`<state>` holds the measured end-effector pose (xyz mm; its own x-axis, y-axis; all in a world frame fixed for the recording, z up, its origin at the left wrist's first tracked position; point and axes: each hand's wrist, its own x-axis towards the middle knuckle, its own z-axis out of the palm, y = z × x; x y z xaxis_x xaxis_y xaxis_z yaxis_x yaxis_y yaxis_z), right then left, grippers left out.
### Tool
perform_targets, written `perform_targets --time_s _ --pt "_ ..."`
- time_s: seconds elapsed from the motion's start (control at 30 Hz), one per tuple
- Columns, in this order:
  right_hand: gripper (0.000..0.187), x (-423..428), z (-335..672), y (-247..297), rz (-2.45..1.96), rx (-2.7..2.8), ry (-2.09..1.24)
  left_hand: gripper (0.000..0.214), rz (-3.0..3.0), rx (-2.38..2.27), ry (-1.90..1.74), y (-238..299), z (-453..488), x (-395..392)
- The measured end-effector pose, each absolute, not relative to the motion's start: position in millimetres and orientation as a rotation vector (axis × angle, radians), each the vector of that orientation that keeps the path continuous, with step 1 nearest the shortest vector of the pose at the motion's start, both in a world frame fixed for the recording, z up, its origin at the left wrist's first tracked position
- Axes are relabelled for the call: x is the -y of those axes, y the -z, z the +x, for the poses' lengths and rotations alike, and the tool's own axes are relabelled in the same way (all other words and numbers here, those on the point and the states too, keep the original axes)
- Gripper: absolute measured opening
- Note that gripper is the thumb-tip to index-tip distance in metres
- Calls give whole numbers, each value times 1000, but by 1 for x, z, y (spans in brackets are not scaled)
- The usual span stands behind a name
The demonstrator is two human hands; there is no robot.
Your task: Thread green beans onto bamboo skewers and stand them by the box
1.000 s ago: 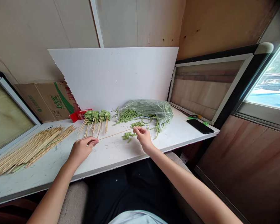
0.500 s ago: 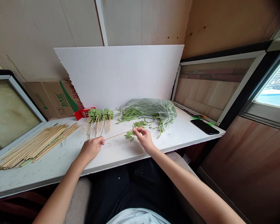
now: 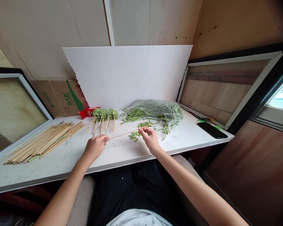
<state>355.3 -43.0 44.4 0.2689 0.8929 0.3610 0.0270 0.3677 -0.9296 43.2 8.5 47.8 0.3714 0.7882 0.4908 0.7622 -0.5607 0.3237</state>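
A thin bamboo skewer (image 3: 124, 134) stretches between my two hands above the table. My left hand (image 3: 96, 147) is closed around its left end. At the other end, the fingertips of my right hand (image 3: 150, 140) pinch together by the tip; whether a bean piece is between them is too small to make out. Cut pieces of long bean (image 3: 134, 135) lie on the table just left of and behind my right hand. Farther back, several finished bean skewers (image 3: 102, 115) lie in a row, their bare sticks pointing toward me.
Many loose bamboo skewers (image 3: 46, 139) are spread on the left of the white table (image 3: 122, 153). A clear plastic bag (image 3: 158, 108) of long beans lies at the back. On the right is a black phone (image 3: 212, 130). A cardboard box (image 3: 61, 97) and white board (image 3: 129, 75) stand behind.
The view has shifted slightly, so everything sits a little farther right. Both hands keep their hold along the skewer, with little visible movement otherwise.
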Motion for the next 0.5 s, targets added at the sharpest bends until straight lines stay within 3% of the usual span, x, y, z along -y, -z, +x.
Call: perform_targets --time_s 0.3,0.5 --pt "36 46 351 -43 -1004 1223 -692 29 2546 -1432 -798 -45 50 -8" --pt "42 44 354 -46 -1039 1159 -768 24 2468 -1345 -811 -52 52 -5"
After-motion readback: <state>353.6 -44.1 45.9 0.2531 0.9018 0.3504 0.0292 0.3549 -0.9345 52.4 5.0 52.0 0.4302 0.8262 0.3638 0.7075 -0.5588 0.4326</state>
